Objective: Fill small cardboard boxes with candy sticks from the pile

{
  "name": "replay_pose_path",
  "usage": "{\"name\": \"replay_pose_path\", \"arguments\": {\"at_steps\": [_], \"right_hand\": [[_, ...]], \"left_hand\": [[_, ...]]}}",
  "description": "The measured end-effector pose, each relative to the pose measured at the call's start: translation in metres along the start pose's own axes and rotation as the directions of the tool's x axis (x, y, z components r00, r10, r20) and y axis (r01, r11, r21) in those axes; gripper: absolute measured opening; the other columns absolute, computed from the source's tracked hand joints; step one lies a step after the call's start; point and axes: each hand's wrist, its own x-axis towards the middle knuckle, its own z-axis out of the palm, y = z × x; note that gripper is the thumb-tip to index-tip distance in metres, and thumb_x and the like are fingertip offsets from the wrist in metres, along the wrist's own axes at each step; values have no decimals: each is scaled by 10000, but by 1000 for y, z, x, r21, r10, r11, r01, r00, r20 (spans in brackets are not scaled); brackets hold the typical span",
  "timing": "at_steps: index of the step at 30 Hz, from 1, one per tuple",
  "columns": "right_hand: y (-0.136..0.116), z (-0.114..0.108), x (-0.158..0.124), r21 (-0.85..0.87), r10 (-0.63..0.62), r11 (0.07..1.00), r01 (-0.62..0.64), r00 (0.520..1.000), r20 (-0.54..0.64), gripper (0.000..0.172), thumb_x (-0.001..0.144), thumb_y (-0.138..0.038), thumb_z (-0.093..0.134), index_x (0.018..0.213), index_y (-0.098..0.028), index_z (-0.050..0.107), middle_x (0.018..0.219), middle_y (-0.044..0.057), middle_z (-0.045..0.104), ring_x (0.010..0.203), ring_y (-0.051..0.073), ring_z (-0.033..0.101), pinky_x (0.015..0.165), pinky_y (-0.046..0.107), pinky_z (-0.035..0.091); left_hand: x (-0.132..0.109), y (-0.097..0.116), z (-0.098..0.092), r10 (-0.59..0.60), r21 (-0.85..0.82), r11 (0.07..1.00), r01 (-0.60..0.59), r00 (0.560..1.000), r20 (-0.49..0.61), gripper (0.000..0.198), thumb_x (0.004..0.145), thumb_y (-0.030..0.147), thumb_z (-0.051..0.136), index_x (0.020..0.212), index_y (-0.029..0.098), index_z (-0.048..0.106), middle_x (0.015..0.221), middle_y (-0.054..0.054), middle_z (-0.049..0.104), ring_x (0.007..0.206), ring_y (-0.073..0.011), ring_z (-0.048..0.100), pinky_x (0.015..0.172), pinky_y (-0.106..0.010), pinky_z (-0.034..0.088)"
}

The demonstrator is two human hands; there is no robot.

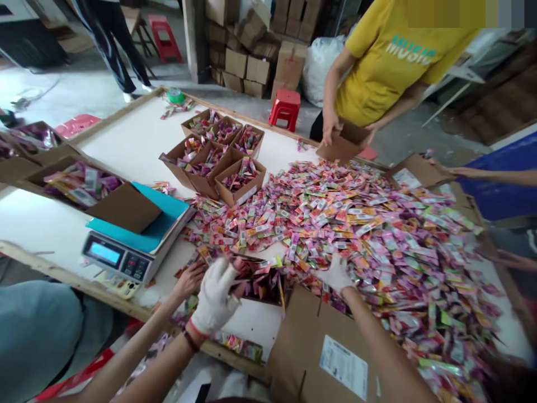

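Observation:
My left hand point(216, 295), in a white glove, is closed round a bunch of small colourful packets point(247, 275) at the mouth of a small open carton point(268, 288) by the table's near edge. A co-worker's bare hand point(191, 280) reaches in just left of it. My right hand point(338, 274), also gloved, lies palm down with its fingers spread on the near edge of the big heap of packets point(369, 224). Below my right forearm stands a large brown carton point(319, 347) with a white label.
A teal weighing scale point(134, 240) carrying a cardboard flap sits at the left. Several small packet-filled boxes point(218, 157) stand beyond it. A person in a yellow shirt point(390, 61) holds a box across the table. Other hands reach in at the right edge. Red stools and stacked cartons stand behind.

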Motion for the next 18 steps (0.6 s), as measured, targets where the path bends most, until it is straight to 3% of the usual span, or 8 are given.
{"name": "replay_pose_path", "arguments": {"at_steps": [1,3,4,5,8,10,15,18], "right_hand": [[0,17,13,-10,54,998,-55,998,-36,1156,547,-555,721,1446,-158,112,1438,271,155,1290,415,309,969,498,355],[-16,46,36,-34,91,995,-95,989,-113,1137,565,-628,683,1448,-188,117,1443,279,102,1290,460,262,946,554,337],[-26,57,44,-61,83,994,-93,986,-145,1107,571,-626,681,1443,-199,149,1434,276,119,1275,474,267,922,568,343],[-37,63,52,-96,71,992,-88,983,-169,1064,581,-598,688,1435,-207,190,1418,270,157,1253,477,287,896,567,358],[-47,63,71,-169,25,984,-52,987,-158,781,703,-397,633,1392,-200,321,1318,249,336,1154,406,423,830,491,408],[-35,52,80,-177,-40,984,26,996,-79,547,757,-257,552,1292,-177,469,1167,203,499,1012,310,538,795,401,429],[5,12,78,-148,-174,970,191,977,121,237,755,-221,543,951,-142,651,736,31,615,700,170,582,651,239,438],[5,-1,66,-167,-220,958,232,972,85,255,770,-219,515,978,-147,642,856,64,632,784,194,586,706,268,444]], "left_hand": [[-1,7,4,123,85,987,-136,982,143,394,789,415,582,1146,253,621,1282,-86,530,1237,-304,404,1099,-451,258],[2,13,16,253,249,889,-385,865,432,373,823,436,523,1127,248,629,1237,-110,559,1153,-305,467,1052,-475,299],[5,12,24,220,329,840,-431,825,520,375,836,460,490,1097,236,639,1188,-123,583,1110,-312,494,1012,-483,334],[10,9,31,135,411,815,-407,825,550,385,844,485,461,1047,221,655,1120,-133,610,1062,-317,523,963,-479,375],[29,-9,48,-147,609,757,-238,846,513,468,872,522,354,968,194,675,971,-149,649,907,-318,599,770,-436,467],[39,-15,52,-188,633,736,-241,825,533,453,862,515,378,995,199,673,950,-142,657,851,-316,618,696,-415,478],[29,0,36,1,541,760,-359,833,553,273,869,367,442,819,213,662,961,-75,615,858,-226,598,732,-333,462],[8,6,17,242,498,769,-400,904,352,249,886,259,415,755,190,616,953,-72,581,867,-184,570,765,-302,452]]}}
